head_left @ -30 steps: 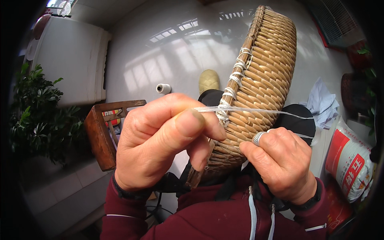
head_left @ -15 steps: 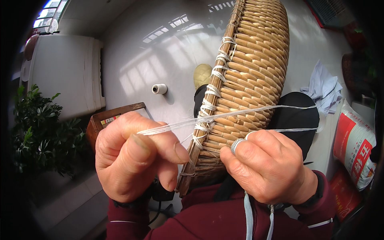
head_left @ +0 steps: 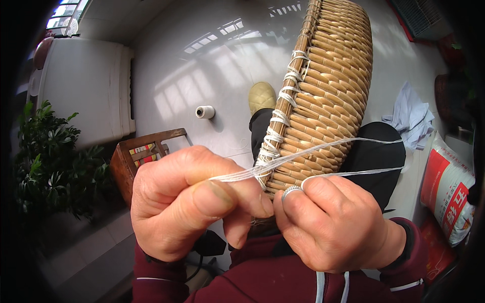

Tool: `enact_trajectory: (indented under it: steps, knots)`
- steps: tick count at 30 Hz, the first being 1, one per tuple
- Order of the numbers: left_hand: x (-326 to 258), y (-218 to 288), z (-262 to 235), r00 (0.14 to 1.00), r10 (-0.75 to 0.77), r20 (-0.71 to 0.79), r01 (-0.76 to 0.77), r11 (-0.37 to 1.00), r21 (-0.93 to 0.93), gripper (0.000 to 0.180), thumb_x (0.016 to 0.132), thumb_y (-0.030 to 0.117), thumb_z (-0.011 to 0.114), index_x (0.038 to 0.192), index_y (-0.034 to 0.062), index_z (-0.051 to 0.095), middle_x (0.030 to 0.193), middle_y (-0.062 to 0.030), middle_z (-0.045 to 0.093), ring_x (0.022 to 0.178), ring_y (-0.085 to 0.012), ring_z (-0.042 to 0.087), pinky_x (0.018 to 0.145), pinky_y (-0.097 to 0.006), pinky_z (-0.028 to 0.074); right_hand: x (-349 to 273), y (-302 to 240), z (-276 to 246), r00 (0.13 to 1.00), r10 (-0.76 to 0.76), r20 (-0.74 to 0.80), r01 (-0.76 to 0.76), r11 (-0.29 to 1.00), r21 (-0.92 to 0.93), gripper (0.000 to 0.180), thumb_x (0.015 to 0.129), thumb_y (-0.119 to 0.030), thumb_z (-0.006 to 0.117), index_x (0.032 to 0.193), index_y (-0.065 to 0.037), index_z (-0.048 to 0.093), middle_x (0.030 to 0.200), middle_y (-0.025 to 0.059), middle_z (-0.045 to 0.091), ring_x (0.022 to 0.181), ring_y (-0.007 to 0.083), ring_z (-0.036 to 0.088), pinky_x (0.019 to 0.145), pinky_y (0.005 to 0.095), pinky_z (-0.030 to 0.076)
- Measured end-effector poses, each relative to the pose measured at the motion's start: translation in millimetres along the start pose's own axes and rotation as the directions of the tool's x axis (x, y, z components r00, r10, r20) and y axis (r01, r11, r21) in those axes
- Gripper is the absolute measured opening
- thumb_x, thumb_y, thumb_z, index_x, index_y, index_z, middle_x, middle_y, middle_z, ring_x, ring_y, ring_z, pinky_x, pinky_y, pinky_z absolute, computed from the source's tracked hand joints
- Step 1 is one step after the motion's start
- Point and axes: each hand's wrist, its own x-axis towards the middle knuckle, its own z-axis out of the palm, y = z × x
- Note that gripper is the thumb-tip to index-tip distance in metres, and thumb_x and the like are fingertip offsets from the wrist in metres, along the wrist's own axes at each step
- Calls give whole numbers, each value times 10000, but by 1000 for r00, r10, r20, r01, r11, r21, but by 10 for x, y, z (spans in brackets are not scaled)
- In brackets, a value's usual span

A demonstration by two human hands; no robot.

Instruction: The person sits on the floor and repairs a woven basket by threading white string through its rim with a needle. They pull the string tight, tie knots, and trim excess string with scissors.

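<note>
**Two hands pulling white string through a basket rim**

Seen from above, a person's two hands work close to the camera. The left hand [head_left: 194, 202] is closed, thumb and forefinger pinching a bundle of white string [head_left: 323, 149] that runs tight to the right across the wicker basket [head_left: 328, 91]. The right hand [head_left: 333, 227] is also closed, gripping another strand of the same string between its fingertips; a metal ring [head_left: 291, 191] sits on one finger. The basket stands tilted on its edge in the lap, just above both hands, its rim bound with loops of white string. On the pale floor [head_left: 202, 65] beyond lie a spool [head_left: 205, 111] and a light cloth [head_left: 411, 116]. A small wooden chair [head_left: 146, 151] stands at the left, beside a leafy plant [head_left: 50, 161]. A red and white sack [head_left: 447, 189] rests at the right.
</note>
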Motion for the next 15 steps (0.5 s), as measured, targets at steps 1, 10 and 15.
enact_trajectory:
  steps: [1, 10, 15]
  knots:
    - [1, 3, 9, 1000, 6, 7, -6, 1000, 3, 405, 1030, 252, 480, 748, -30, 554, 489, -42, 481, 376, -73, 385, 398, -227, 283, 23, -17, -12, 999, -21, 27, 21, 1000, 1, 205, 661, -33, 713, 858, 19, 686, 711, 40, 502, 621, 184, 505, 504, 283, 449]
    - [81, 63, -64, 991, -11, 134, 15, 999, -30, 327, 999, 210, 517, 846, -78, 555, 693, -203, 626, 391, -135, 498, 385, -231, 410, 49, 97, 112, 979, 23, -202, -1, 994, 110, 239, 674, -73, 675, 906, -14, 672, 803, 59, 581, 689, 190, 589, 570, 277, 486]
    - [115, 115, -104, 974, -66, 216, 73, 997, -26, 288, 982, 165, 529, 860, -87, 595, 730, -193, 654, 450, -150, 565, 412, -238, 454, 1, 167, 174, 977, 31, -210, 19, 972, 233, 308, 682, -79, 688, 985, -25, 687, 779, 39, 608, 662, 188, 604, 565, 285, 506]
